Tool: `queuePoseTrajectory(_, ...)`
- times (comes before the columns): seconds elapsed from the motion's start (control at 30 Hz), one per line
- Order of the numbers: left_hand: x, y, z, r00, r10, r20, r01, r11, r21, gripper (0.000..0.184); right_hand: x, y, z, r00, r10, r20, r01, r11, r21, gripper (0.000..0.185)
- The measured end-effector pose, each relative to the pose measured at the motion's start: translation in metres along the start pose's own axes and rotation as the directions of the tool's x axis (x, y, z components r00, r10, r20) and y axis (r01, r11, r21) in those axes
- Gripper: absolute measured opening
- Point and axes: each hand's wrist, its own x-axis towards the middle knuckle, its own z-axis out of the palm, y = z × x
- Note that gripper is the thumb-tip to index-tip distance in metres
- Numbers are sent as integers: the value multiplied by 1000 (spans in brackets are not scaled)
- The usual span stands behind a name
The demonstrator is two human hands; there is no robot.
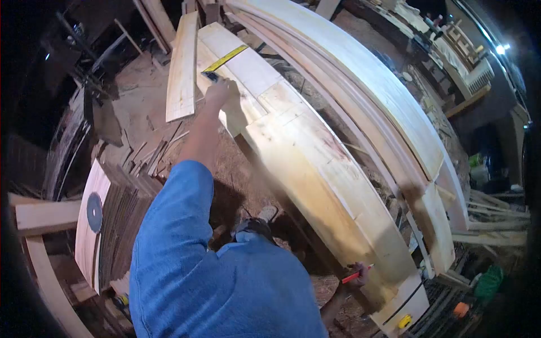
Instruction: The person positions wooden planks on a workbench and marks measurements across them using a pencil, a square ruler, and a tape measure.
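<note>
My left hand [218,94] reaches to the far end of a panel of joined pale boards [304,146]. It is closed around the dark handle of what looks like a try square [231,56], whose yellow blade lies across the boards. Near the panel's closer end, my right hand [356,275] is closed on a red pencil [350,278] at the board's edge; its fingers are partly in shadow. A small yellow object [404,321] rests on the near end, beside a dark line across the wood.
Long curved planks [360,73] are stacked along the right. A separate board [181,67] lies left of the panel. Further left, a circular saw blade [94,213] rests against stacked boards [121,225]. A green bundle [489,281] is at lower right.
</note>
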Motion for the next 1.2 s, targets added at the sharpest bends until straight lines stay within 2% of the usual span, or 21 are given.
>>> queuePoseTrajectory(0.07,28,-14,24,988,53,-146,-42,996,76,46,-9,-8,-11,993,43,113,-10,961,-278,15)
queuePoseTrajectory(0.17,7,3,-6,1000,-17,-3,17,994,106,46,-22,-39,-21,995,79,53,-51,915,-400,17)
queuePoseTrajectory(0.23,23,-2,21,998,49,-43,-39,980,194,45,-39,1,-51,999,38,-4,-38,973,-227,20)
queuePoseTrajectory(0.3,21,15,15,997,73,-25,-65,970,234,44,-40,38,-68,995,-53,-89,32,974,-224,20)
queuePoseTrajectory(0.33,12,18,8,974,226,35,-221,894,389,34,-44,54,-81,983,-122,-135,73,944,-322,20)
queuePoseTrajectory(0.4,105,-64,116,802,546,-240,-527,837,145,25,-52,25,-92,984,163,-78,-153,980,124,15)
queuePoseTrajectory(0.43,125,-85,138,723,628,-288,-576,778,250,22,-54,7,-95,953,300,-47,-270,906,325,14)
queuePoseTrajectory(0.47,108,-76,115,969,234,-74,-240,968,-72,26,-61,33,-111,885,454,108,-346,483,804,16)
queuePoseTrajectory(0.5,46,-45,58,826,563,-11,-512,758,405,28,-61,19,-111,939,341,39,-303,769,563,15)
queuePoseTrajectory(0.53,9,-21,20,747,663,-51,-606,711,357,21,-61,7,-112,975,219,-32,-211,963,169,14)
queuePoseTrajectory(0.57,31,-28,33,819,561,-122,-551,828,107,18,-60,-7,-114,990,95,-101,-113,975,-194,14)
queuePoseTrajectory(0.63,0,13,-7,662,737,-135,-722,676,148,5,-65,20,-128,986,142,-83,-155,972,-176,13)
queuePoseTrajectory(0.7,-77,75,-71,589,771,-242,-784,618,60,19,-57,31,-141,997,81,-12,-81,967,-241,15)
queuePoseTrajectory(0.77,-144,126,-107,666,647,-371,-722,685,-101,30,-52,31,-147,981,165,98,-142,967,-213,18)
queuePoseTrajectory(0.9,-314,215,-133,675,565,-474,-737,486,-470,39,-38,4,-161,885,396,244,-404,915,-17,26)
queuePoseTrajectory(0.93,-343,230,-117,606,625,-491,-771,311,-556,42,-39,4,-161,876,404,264,-429,902,42,28)
queuePoseTrajectory(1.03,-474,297,-73,621,688,-376,-536,22,-844,45,-73,88,-160,823,515,237,-567,764,307,31)
queuePoseTrajectory(1.07,-514,312,-61,657,730,-188,-272,-2,-962,43,-80,87,-160,880,448,156,-473,858,203,32)
queuePoseTrajectory(1.1,-550,331,-49,683,720,-121,-216,41,-975,42,-78,70,-168,868,480,131,-496,852,168,30)
queuePoseTrajectory(1.17,-594,351,-8,531,836,-137,-179,-47,-983,47,-76,46,-182,854,516,62,-516,828,219,27)
queuePoseTrajectory(1.2,-612,354,0,479,878,-8,-126,60,-990,46,-77,44,-188,853,522,19,-502,810,302,25)
